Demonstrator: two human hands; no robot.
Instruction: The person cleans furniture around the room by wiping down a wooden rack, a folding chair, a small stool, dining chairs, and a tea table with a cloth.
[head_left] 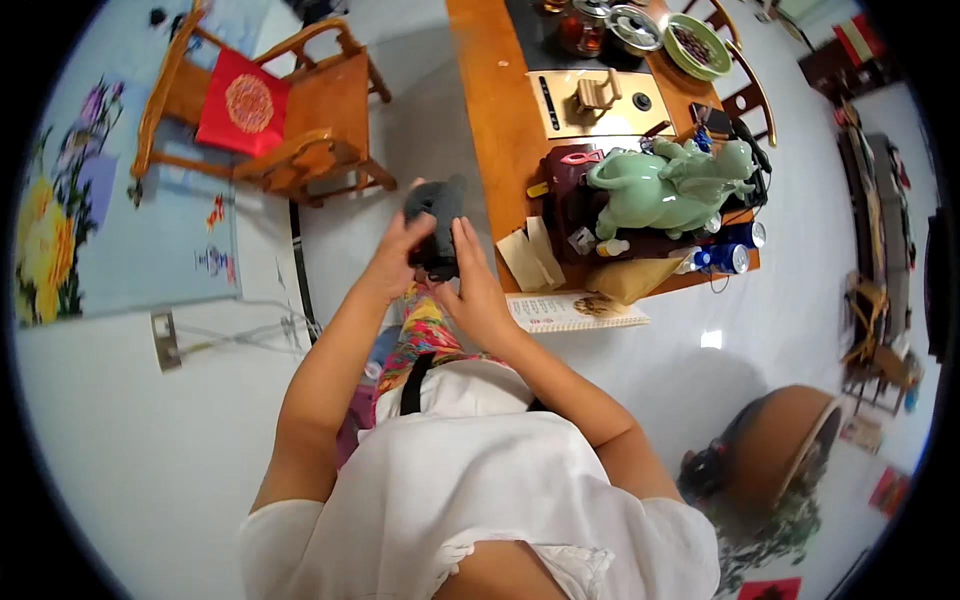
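In front of my body, between both hands, is a dark grey cloth [432, 208], bunched up, with something black at its lower end that I cannot make out. My left hand [395, 255] grips it from the left, its fingers a little smeared by motion. Along the other side my right hand [474, 290] presses with straight fingers, holding the bundle against the left. The cloth is off the table, in the air left of the wooden table's edge.
On the wooden table [487, 110] stand a green ceramic animal figure [650, 190], blue cans [728, 258], a spiral-bound calendar [560, 312] and a green bowl [715, 62]. A wooden armchair [330, 95] with a red cushion [243, 104] is at left. A big clay pot [775, 445] lies right.
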